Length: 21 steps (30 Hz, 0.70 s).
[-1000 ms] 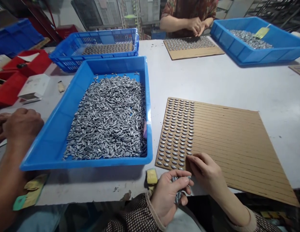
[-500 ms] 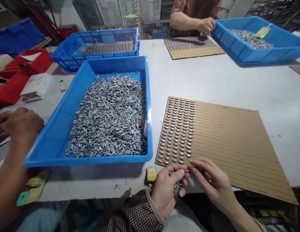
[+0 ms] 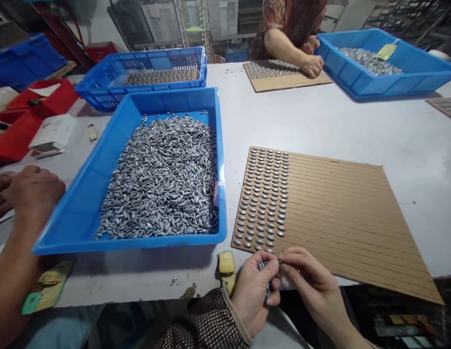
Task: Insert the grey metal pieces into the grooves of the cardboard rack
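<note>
My left hand (image 3: 252, 293) is curled around a handful of small grey spindle-shaped metal pieces (image 3: 265, 279). Touching its thumb tip, my right hand (image 3: 312, 286) has thumb and forefinger pinched at what looks like one such piece, mostly hidden. Both hands are at the near edge of a ridged cardboard sheet (image 3: 341, 213). Rows of the same pieces lie in the grooves along the sheet's left part; bare grooves show on the right. To the left stands a blue tray (image 3: 129, 245) with a big heap of loose pieces (image 3: 163, 179).
A co-worker's hand (image 3: 312, 66) rests on another filled cardboard sheet (image 3: 290, 87), beside a second blue tray (image 3: 356, 92). Another person's hands (image 3: 32, 189) are at the left. A blue slotted crate (image 3: 98, 99), a white box (image 3: 54, 133) and a yellow block (image 3: 226, 261) sit on the table.
My right hand has moved left from the sheet's edge to my left fingertips and pinches there. Across the table, the co-worker's hand has come down from the tray rim onto their sheet.
</note>
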### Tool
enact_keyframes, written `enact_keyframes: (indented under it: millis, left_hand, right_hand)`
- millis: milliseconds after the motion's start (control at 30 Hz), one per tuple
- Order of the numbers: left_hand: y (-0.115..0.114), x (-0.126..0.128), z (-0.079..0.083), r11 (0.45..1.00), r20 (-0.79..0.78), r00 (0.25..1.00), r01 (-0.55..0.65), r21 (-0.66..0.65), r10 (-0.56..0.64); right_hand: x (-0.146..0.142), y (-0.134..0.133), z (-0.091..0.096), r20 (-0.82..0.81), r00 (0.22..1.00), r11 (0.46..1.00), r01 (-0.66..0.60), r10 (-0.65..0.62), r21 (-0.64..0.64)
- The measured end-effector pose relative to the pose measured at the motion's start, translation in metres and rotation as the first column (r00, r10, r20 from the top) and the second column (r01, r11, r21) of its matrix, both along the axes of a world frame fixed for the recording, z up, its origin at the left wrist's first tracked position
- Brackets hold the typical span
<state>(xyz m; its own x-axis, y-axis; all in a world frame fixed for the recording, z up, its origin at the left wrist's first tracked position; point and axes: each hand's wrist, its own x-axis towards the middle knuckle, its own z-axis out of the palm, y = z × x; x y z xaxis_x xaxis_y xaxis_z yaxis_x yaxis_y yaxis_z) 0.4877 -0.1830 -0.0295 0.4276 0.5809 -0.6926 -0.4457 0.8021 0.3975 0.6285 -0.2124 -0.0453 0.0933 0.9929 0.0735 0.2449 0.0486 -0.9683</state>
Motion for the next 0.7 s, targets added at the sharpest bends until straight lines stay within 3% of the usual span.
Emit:
enact_keyframes:
  millis: [100, 233, 367, 533, 700]
  left_hand:
    - [0.001, -0.001, 0.0, 1.0, 0.012, 1.0, 0.013, -0.028, -0.013]
    - [0.004, -0.005, 0.005, 0.994, 0.038, 0.999, -0.01, -0.11, 0.014]
    - [0.005, -0.008, 0.011, 0.998, -0.019, 1.0, -0.012, -0.056, 0.011]
    - [0.003, -0.006, 0.01, 0.997, -0.022, 0.998, 0.05, -0.051, -0.051]
    - [0.003, -0.007, 0.007, 0.995, -0.022, 0.998, 0.053, -0.084, -0.056]
  right_hand:
    - [0.002, -0.002, 0.0, 0.148, 0.989, 0.997, -0.02, 0.009, 0.07]
    - [0.017, 0.007, -0.005, 0.368, 0.926, 0.992, 0.034, -0.077, 0.124]
    - [0.028, 0.022, -0.017, 0.535, 0.843, 0.981, -0.056, -0.054, 0.188]
    - [0.032, 0.031, -0.025, 0.61, 0.791, 0.971, -0.168, 0.03, 0.171]
    - [0.037, 0.035, -0.02, 0.599, 0.792, 0.968, -0.223, 0.113, 0.112]
